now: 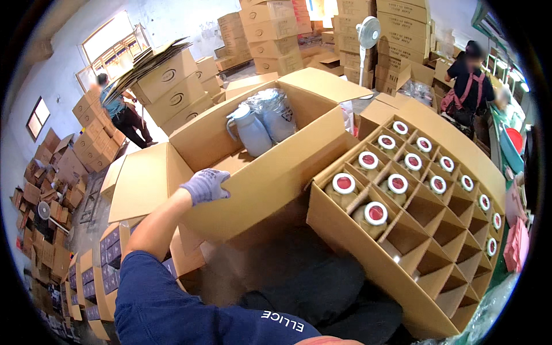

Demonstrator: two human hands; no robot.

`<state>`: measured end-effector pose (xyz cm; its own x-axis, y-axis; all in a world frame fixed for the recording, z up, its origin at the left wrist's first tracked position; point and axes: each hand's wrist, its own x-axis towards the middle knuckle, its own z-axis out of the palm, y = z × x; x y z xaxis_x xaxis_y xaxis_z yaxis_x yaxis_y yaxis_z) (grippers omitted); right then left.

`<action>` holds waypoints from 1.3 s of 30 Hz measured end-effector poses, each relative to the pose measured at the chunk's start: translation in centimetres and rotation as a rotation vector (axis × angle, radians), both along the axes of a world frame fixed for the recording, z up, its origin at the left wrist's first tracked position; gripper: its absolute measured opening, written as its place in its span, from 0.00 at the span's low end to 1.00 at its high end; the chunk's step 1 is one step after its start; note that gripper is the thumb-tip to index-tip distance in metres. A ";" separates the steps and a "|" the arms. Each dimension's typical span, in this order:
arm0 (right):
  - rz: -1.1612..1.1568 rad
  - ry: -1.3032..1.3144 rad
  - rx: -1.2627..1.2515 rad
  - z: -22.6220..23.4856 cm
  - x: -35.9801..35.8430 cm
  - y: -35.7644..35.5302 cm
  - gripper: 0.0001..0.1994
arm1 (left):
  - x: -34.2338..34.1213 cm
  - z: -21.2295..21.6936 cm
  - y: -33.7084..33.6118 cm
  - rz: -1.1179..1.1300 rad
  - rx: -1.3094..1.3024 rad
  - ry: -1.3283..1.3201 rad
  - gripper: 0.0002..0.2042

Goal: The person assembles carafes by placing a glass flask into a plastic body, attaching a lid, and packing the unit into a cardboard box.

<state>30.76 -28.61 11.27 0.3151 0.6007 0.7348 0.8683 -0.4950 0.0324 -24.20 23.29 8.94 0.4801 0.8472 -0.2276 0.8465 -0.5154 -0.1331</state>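
My left hand (206, 187), in a pale grey-violet work glove, is closed over the near wall of an open cardboard box (270, 178). Inside that box stands a light blue jug (250, 131) with a handle. Beside it are more blue jugs (278, 115) wrapped in clear plastic. My right hand is out of view. To the right stands a second open carton (368, 256), split by cardboard dividers (428, 253) into diamond-shaped cells. Several rounded vessels with white-rimmed red tops (375, 214) sit in its far and left cells; several nearer cells show no vessel.
A white standing fan (368, 33) and tall stacks of cartons (270, 34) are behind. One person (468, 86) works at the right by a green-edged bench; another person (118, 109) stands far left. Flattened cardboard (146, 63) tops a stack. Open boxes with purple packages (112, 253) are at left.
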 end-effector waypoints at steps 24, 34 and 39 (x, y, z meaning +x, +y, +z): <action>0.023 0.374 0.048 -6.6 -20.0 10.3 0.19 | 21.5 -10.4 44.1 -0.299 0.283 -0.547 0.43; 0.514 1.201 0.568 -6.4 -25.6 14.5 0.43 | 21.7 3.8 -0.1 -0.869 -0.057 -1.249 0.33; 0.725 1.591 1.470 -2.9 -22.2 7.2 0.26 | 13.7 4.9 -21.6 -1.078 -0.462 -1.200 0.27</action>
